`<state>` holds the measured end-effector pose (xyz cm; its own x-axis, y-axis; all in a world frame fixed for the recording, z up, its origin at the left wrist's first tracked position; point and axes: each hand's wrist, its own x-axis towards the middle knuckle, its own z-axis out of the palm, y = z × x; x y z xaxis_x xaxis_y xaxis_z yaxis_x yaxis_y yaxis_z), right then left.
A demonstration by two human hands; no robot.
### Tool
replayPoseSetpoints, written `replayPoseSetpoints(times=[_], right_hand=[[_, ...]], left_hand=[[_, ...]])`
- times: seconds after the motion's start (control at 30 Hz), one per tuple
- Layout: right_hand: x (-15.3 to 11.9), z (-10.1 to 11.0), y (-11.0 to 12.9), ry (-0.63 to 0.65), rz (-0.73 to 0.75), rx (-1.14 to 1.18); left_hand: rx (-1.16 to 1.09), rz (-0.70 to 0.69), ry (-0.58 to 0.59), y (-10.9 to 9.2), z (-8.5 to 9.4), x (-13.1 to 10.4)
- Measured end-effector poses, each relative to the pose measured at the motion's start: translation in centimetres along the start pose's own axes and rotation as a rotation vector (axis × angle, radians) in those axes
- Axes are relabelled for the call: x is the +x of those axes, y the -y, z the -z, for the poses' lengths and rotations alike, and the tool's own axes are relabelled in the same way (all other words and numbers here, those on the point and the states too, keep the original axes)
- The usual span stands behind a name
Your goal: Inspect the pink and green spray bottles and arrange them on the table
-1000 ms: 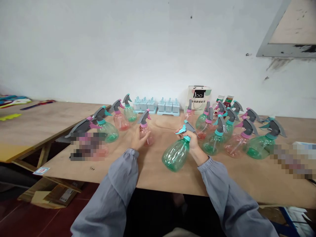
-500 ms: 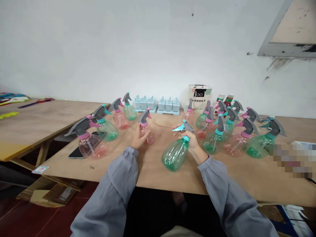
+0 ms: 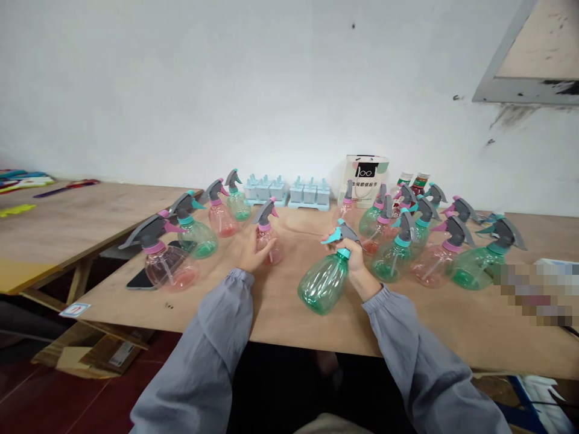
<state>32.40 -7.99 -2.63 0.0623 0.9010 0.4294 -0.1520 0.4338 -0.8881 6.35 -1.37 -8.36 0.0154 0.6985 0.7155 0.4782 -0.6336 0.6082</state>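
Note:
My right hand (image 3: 355, 256) is closed around the neck and grey trigger head of a green spray bottle (image 3: 322, 284). That bottle is tilted, its base toward me and its turquoise nozzle pointing left. My left hand (image 3: 254, 250) wraps round the body of an upright pink spray bottle (image 3: 273, 252) on the table; its far fingers are hidden behind the bottle. More pink and green bottles stand on both sides, among them a pink spray bottle (image 3: 169, 270) at left and a green spray bottle (image 3: 391, 262) just right of my right hand.
The wooden table (image 3: 307, 334) holds a phone (image 3: 140, 279) behind the left pink bottle. At the back stand light-blue popsicle moulds (image 3: 310, 194), a paper bag (image 3: 362, 190) and two jars with printed labels (image 3: 420, 182). A second table (image 3: 81, 217) is at left.
My right hand's fingers have curled in closer around the green spray bottle's trigger, and the bottle has shifted slightly right. My left hand and the pink bottle stay in place.

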Motion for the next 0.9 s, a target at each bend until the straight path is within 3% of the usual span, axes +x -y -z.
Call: replayPoseSetpoints(times=[0.27,0.53,0.77,0.9], right_hand=[[0.0,0.0,-0.2,0.135,-0.116,0.114],[-0.1,0.2,0.2,0.032,-0.002,0.069],[0.4,2.3,1.3,-0.163,0.259,-0.414],[0.8,3.4,0.8,-0.299,0.277,-0.611]], left_hand=[[-0.004,0.015,-0.005,0.2,-0.1,0.0],[-0.021,0.028,0.010,0.2,-0.1,-0.1],[-0.006,0.010,0.006,0.3,0.0,0.1],[-0.002,0.016,0.002,0.3,0.1,0.1]])
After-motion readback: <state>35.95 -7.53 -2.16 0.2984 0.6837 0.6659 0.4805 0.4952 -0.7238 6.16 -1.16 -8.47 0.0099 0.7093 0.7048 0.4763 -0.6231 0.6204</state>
